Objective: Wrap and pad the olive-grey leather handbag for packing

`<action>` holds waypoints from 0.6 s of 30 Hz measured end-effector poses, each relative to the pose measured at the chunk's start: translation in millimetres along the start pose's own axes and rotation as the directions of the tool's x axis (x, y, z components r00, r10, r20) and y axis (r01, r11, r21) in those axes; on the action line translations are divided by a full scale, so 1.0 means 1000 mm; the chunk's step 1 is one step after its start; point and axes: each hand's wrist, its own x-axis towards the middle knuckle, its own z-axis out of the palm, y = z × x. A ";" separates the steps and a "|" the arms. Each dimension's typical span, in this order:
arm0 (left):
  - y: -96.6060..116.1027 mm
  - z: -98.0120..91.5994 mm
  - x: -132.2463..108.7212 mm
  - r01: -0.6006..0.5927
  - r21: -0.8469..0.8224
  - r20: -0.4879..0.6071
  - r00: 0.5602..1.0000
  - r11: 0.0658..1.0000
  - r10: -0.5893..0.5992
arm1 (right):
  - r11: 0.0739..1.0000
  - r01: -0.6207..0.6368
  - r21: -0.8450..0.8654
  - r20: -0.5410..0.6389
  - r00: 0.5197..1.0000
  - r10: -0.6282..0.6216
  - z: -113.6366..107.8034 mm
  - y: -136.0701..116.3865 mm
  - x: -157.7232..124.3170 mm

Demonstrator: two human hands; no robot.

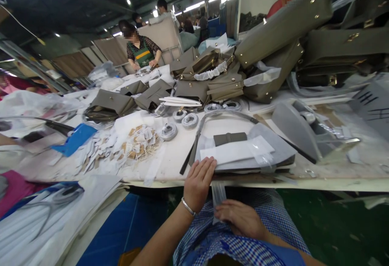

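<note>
My left hand (199, 183), a metal bangle on its wrist, lies flat with fingers stretched out at the near left corner of a wrapped bag (285, 160). White foam sheet (237, 151) and a rolled olive-grey piece (230, 138) lie on top of the bag. Its long handle (226, 114) arcs behind. My right hand (243, 218) is closed on a clear plastic strip (219, 197) that hangs below the table edge, over my lap. Its fingertips overlap the strip, and the thumb is hidden.
Left of the bag lie a heap of tags with strings (141, 142), wrapped strap coils (190, 121) and a blue piece (74, 139). Olive handbags (282, 27) are piled behind. A grey iron-shaped object (296, 130) stands at right. Across the table works a person in a green apron (144, 55).
</note>
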 end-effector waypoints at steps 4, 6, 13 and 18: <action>-0.001 -0.001 0.000 -0.004 -0.023 0.043 0.999 1.000 0.005 | 0.999 -0.015 0.039 0.007 1.000 0.015 -0.012 -0.010 0.013; -0.001 -0.002 0.000 -0.005 -0.029 0.064 0.998 1.000 0.007 | 0.996 -0.052 0.072 -0.001 0.999 0.052 -0.023 -0.015 0.024; 0.000 -0.003 0.000 0.042 -0.041 0.018 0.999 0.998 -0.041 | 0.961 -0.263 0.090 -0.103 0.957 0.272 -0.059 -0.022 0.073; -0.002 -0.002 0.000 0.039 -0.150 0.014 0.999 0.988 -0.037 | 0.921 -0.390 -0.006 -0.110 0.916 0.387 -0.066 -0.012 0.101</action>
